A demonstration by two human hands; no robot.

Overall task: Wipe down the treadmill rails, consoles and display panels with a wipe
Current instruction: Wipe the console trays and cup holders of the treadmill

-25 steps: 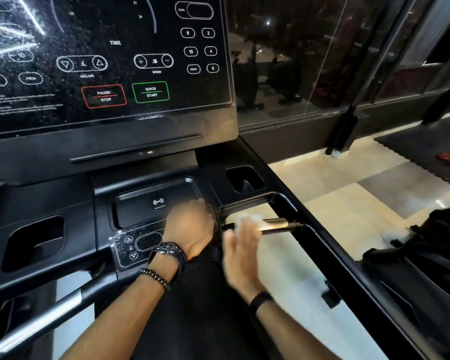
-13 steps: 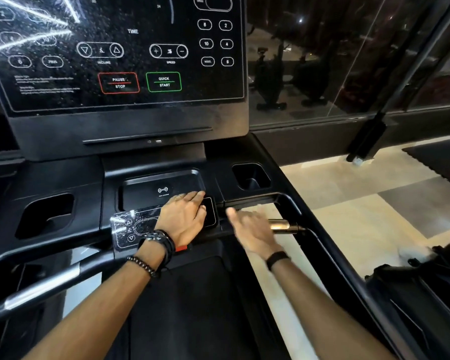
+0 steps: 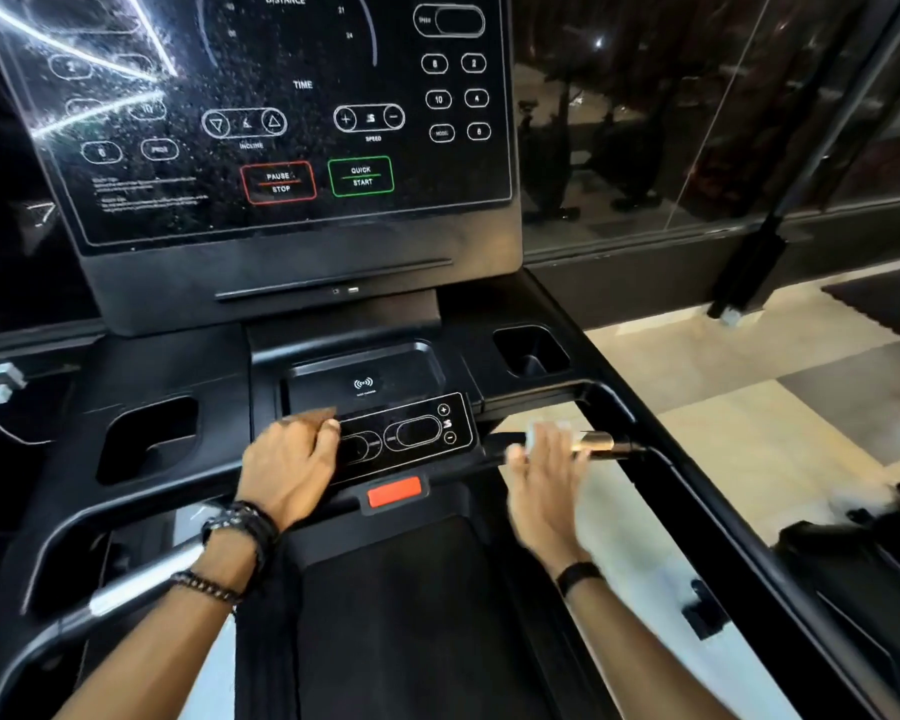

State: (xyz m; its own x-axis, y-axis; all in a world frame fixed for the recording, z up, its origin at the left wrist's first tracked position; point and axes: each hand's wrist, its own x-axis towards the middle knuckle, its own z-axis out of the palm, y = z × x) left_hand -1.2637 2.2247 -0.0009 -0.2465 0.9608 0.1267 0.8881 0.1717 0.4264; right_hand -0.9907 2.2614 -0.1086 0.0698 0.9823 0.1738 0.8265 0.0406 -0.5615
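Two hands on the treadmill front, both blurred by motion. Left hand [image 3: 289,467] lies palm down on the left end of the small control panel [image 3: 411,433], fingers bent at the knuckles, fingertips at the near edge of the phone tray [image 3: 365,379]; nothing visible in its grip. Right hand [image 3: 546,472] is over the short metal grip bar [image 3: 593,443], fingers fairly straight and spread, pressing a pale wipe [image 3: 544,431] onto the bar; the wipe shows just past the fingertips, too smeared to tell its outline. Bar end meets the black right rail [image 3: 707,511] just right of that hand. Red stop tab [image 3: 393,492] sits between the wrists, at the console's near edge. Cup holder [image 3: 531,350] beyond the right hand, apart from it; a larger recess [image 3: 146,439] left of the left hand. Display [image 3: 281,122] stands well beyond both hands, speckled with droplets. Belt [image 3: 401,615] runs between the forearms. Open floor [image 3: 749,433] right of the rail. Left grip bar [image 3: 141,579] passes under the left forearm.
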